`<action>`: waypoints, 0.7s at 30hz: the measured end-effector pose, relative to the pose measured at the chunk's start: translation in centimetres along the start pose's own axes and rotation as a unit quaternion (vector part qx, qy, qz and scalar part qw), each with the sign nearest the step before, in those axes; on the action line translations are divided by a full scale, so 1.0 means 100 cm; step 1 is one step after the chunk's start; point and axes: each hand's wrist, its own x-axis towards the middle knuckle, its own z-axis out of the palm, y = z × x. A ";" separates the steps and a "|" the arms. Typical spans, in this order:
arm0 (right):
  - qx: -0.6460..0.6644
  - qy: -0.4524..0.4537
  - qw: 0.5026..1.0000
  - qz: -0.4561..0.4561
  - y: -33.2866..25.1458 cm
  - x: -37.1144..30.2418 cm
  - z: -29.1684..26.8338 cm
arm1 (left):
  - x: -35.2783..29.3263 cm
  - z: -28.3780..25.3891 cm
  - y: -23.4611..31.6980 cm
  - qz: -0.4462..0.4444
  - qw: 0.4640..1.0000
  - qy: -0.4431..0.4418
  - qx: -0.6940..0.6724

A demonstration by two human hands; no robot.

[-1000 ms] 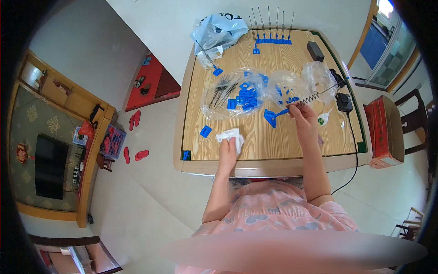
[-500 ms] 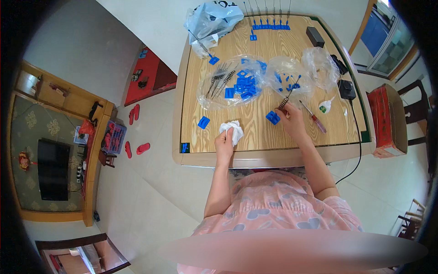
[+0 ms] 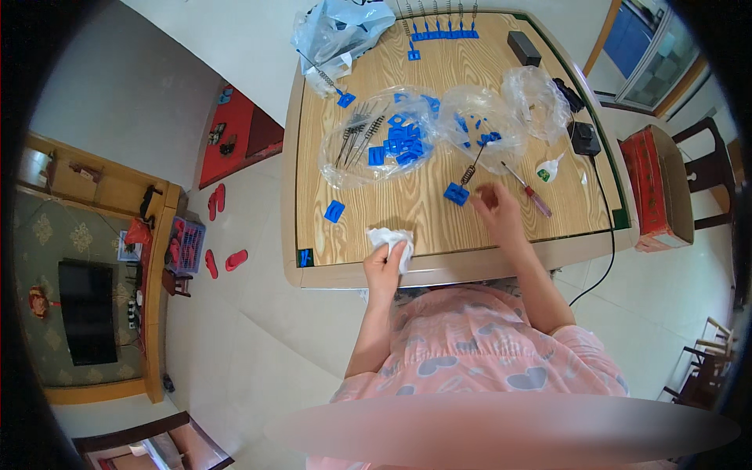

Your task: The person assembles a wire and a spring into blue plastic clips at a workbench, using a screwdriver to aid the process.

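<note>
My left hand (image 3: 383,268) grips a crumpled white cloth or tissue (image 3: 391,238) at the table's front edge. Just beside a blue square plastic base (image 3: 457,193) is my right hand (image 3: 499,213), its fingers bent and slightly apart, with nothing seen in them. From that base a coiled spring (image 3: 468,174) with a thin rod slants up toward the far right, over a clear bag. A screwdriver (image 3: 531,192) with a reddish clear handle lies to the right of this hand. One more blue base (image 3: 334,211) rests alone on the left.
Clear plastic bags hold blue bases (image 3: 406,142), spring rods (image 3: 356,135) and small blue parts (image 3: 487,138). Several finished-looking spring stands (image 3: 445,34) line the far edge. A light-blue bag (image 3: 341,30), a black box (image 3: 523,48), a black adapter (image 3: 584,139) with cord and a small white bottle (image 3: 547,170) surround them.
My right hand has let go of the spring and drawn back from it; the piece stays on the table. My left hand still holds the white cloth. The whole view has shifted slightly.
</note>
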 end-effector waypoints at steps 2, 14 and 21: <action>0.029 -0.048 0.997 0.058 -0.003 -0.033 0.005 | -0.009 0.005 0.003 -0.015 0.999 -0.018 -0.033; 0.333 -0.018 0.932 0.140 -0.003 -0.041 0.015 | -0.011 -0.015 0.026 -0.082 0.988 0.013 -0.131; 0.153 -0.267 0.951 -0.012 -0.041 -0.059 0.025 | -0.021 0.008 0.051 0.200 0.960 -0.040 0.190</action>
